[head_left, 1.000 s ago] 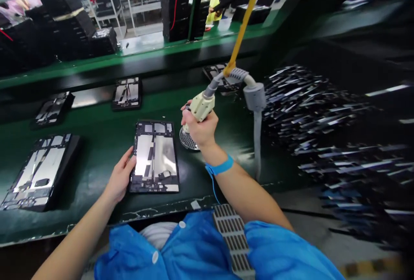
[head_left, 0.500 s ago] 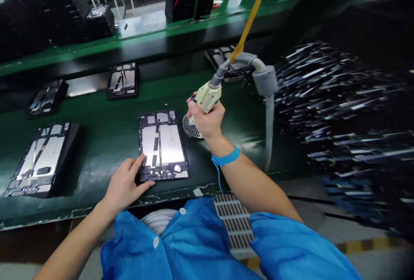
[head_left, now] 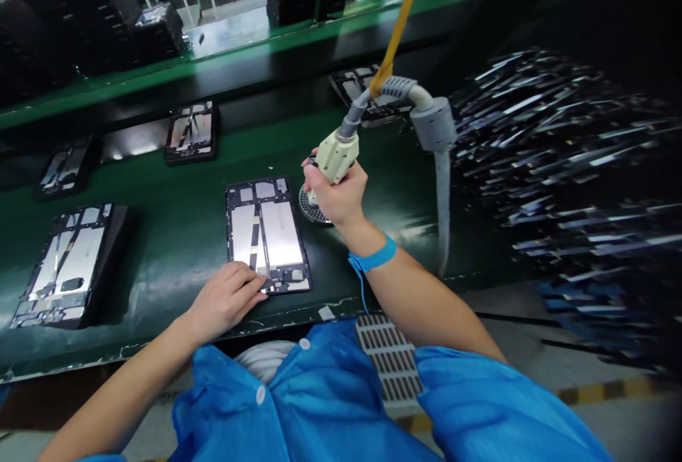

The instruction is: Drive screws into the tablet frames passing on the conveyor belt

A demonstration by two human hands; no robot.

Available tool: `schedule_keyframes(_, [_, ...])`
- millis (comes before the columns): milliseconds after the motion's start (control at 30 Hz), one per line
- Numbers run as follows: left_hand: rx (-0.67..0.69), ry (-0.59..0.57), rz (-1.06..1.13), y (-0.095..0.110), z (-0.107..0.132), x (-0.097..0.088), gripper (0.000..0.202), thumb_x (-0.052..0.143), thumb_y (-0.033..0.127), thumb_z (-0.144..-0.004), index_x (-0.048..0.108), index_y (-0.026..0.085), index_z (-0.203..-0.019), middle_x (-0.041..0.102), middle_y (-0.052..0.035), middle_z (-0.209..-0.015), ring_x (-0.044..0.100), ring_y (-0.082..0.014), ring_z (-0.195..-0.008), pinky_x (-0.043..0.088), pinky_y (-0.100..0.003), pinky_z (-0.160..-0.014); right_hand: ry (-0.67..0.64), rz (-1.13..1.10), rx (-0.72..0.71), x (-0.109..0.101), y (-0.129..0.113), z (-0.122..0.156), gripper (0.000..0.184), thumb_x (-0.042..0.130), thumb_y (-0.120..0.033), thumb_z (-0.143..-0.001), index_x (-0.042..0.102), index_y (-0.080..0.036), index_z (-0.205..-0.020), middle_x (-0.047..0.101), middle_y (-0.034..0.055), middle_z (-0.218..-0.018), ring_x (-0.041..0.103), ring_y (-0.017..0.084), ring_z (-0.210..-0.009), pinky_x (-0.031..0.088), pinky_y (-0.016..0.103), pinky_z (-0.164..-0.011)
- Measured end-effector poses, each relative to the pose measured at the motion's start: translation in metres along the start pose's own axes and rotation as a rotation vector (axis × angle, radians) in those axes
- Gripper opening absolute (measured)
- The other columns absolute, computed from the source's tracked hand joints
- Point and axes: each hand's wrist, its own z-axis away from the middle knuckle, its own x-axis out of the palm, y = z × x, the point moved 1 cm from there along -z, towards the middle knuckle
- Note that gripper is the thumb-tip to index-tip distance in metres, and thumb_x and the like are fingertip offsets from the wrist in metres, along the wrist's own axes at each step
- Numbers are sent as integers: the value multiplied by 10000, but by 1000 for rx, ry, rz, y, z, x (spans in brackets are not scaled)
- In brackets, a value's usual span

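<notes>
An opened tablet (head_left: pixel 269 234), its silver battery plates and dark ribbon strips showing, lies face up on the green bench in front of me. My left hand (head_left: pixel 226 300) rests over its lower left corner, with thumb and fingers pinched close together at the bottom edge. Whatever may sit between those fingertips is too small to make out. My right hand (head_left: pixel 341 195), with a blue band on the wrist, wraps round a cream-coloured hot-air gun (head_left: pixel 334 155). Its round perforated metal head (head_left: pixel 314 207) faces down just right of the tablet, close to the bench surface.
A yellow strap (head_left: pixel 403 21) and grey hose (head_left: pixel 443 199) run from the tool. Another opened tablet (head_left: pixel 67 263) leans on a dark block at left. More units (head_left: pixel 190 131) line the back. Many dark, shiny-edged pieces (head_left: pixel 559 142) are stacked at right.
My left hand has moved right and onto the tablet's lower edge, its spread thumb and fingers now drawn together. The right hand keeps hold of the hot-air gun in nearly the same place.
</notes>
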Motion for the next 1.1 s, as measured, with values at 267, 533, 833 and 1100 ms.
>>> schedule_keyframes(267, [-2,-16,-91,8,-3,6,202,614,194,-979,655,159,-1174,717,-96,-985,651,-199,-896,582,-345,-770,-13,13,8,-1,0,0,237,737,-385,-846,671,-246,-1026,706,9,-870,693,188,-773,628,383,-714])
schedule_keyframes(533, [-87,-3,-138,19,0,13,212,660,166,-940,668,166,-1152,717,-92,-1021,645,-223,-959,571,-412,-895,-17,35,14,-1,-3,1,227,718,-422,-866,653,-261,-1011,690,-4,-858,649,158,-649,623,377,-643])
schedule_keyframes(833, [-324,78,-158,9,-2,32,234,628,186,-958,704,251,-1169,698,-105,-1183,590,-320,-1256,373,-709,-1111,33,44,33,-6,-8,-3,244,734,-411,-839,641,-237,-982,700,-11,-834,623,118,-530,560,308,-547])
schedule_keyframes(1100, [-270,98,-79,-43,-38,37,228,595,263,-985,734,232,-1164,693,-115,-1156,605,-303,-1243,381,-641,-1140,49,110,35,-14,-11,5,294,721,-470,-852,613,-262,-1029,704,5,-879,610,115,-509,565,320,-515])
